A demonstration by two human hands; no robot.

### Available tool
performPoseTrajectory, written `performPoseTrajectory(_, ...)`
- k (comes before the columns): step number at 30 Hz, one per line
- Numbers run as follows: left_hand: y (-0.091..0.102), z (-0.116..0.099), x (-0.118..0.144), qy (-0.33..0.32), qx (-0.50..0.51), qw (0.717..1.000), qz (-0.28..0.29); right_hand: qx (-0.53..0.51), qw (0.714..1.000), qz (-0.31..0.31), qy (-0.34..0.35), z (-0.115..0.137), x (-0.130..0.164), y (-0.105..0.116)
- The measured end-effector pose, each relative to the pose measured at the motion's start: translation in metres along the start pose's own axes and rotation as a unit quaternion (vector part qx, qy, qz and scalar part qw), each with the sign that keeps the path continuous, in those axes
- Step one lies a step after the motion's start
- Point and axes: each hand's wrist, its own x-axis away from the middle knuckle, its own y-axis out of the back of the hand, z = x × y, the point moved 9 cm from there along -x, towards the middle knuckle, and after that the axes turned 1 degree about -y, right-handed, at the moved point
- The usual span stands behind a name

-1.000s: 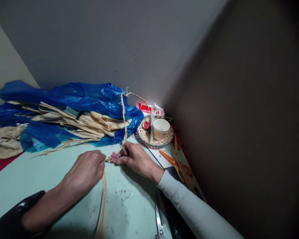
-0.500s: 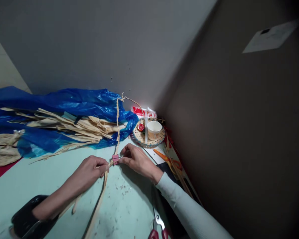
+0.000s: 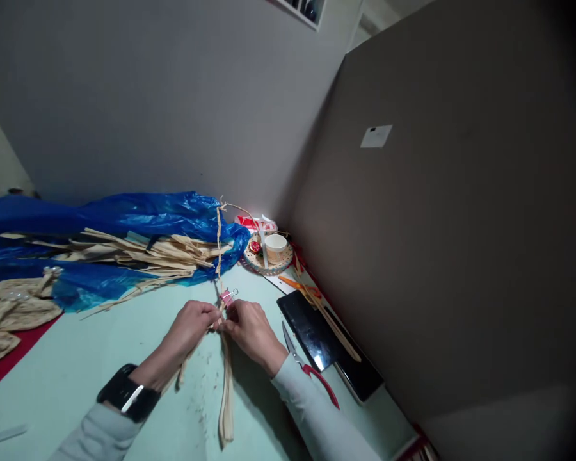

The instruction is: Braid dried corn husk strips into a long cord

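Observation:
A thin braided cord of dried, straw-coloured plant fibre (image 3: pixel 219 246) runs down from the basket area to a pink binder clip (image 3: pixel 226 296) that grips it. Just below the clip, my left hand (image 3: pixel 192 323) pinches the strands from the left side. My right hand (image 3: pixel 250 330) is closed on the same strands, its fingertips close to those of my left. Loose fibre strips (image 3: pixel 226 397) hang toward me beneath both hands, and a shorter end shows under my left wrist. My fingers hide the exact crossing of the strands.
A blue plastic bag (image 3: pixel 148 208) with dried fibre strips (image 3: pixel 168 253) lies at the back left. Woven pieces (image 3: pixel 14 317) sit far left. A woven basket (image 3: pixel 249 262) holds a paper cup (image 3: pixel 275 248). Red-handled scissors (image 3: pixel 317 378) and a black phone-like device (image 3: pixel 307 326) lie right.
My right hand has left the binder clip and moved down onto the strands below it. My left hand still pinches them. The camera view has shifted, showing more of the right side.

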Motion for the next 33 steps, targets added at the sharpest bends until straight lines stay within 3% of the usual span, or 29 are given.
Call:
performPoseTrajectory(7,-0.003,0.004,-0.003,0.008,0.046,0.999,0.009,0.015,1.000,-0.019,-0.009,0.009,0.007,-0.006)
performPoseTrajectory(14,-0.001,0.005,0.004,0.023,0.066,0.997,0.033,-0.047,0.998,0.029,0.009,-0.004,-0.008,-0.009)
performPoseTrajectory(23,0.000,0.000,0.009,0.008,0.058,0.997,0.049,-0.100,0.992,-0.064,-0.041,-0.009,-0.006,-0.014)
performPoseTrajectory(28,0.006,-0.009,0.014,-0.027,0.011,1.000,0.008,-0.143,0.983,-0.074,-0.084,-0.016,-0.008,-0.015)
performPoseTrajectory(33,0.013,-0.015,0.023,-0.015,-0.009,0.998,-0.053,-0.174,0.976,-0.074,-0.105,-0.018,-0.009,-0.017)
